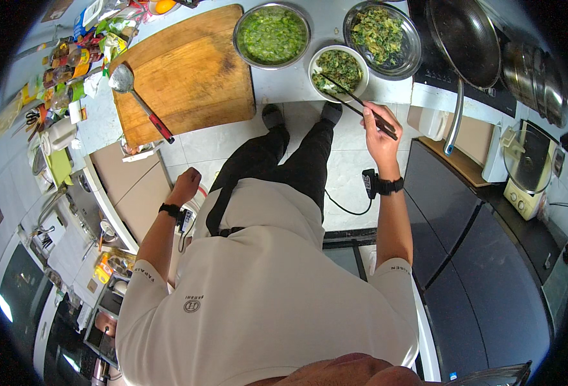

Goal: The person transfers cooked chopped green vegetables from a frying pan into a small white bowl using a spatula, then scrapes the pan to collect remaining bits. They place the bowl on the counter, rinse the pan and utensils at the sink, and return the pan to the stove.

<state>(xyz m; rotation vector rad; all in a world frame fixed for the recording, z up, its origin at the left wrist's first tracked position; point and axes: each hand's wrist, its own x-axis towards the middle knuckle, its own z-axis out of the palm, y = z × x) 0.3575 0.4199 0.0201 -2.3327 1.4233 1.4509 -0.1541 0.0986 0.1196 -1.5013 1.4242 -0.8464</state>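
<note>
My right hand [380, 126] grips a pair of dark chopsticks [345, 94]. Their tips reach into a white bowl [312, 87] holding chopped cooked greens [343, 66], with some white food showing at the left side. Behind it to the right is a metal bowl [412, 62] with more greens and what looks like egg [378, 36]. A steel bowl [307, 36] of green soup [272, 34] stands to the left. My left hand [187, 185] hangs at my side with its fingers curled in, apart from the counter; nothing shows in it.
A wooden cutting board [182, 72] lies on the counter, with a metal spatula [141, 102] across its left part. A frying pan [467, 41] rests on the black cooktop [438, 67], its handle jutting past the counter edge. Bottles and packets [79, 55] crowd the far left; a dark refrigerator [462, 255] stands right.
</note>
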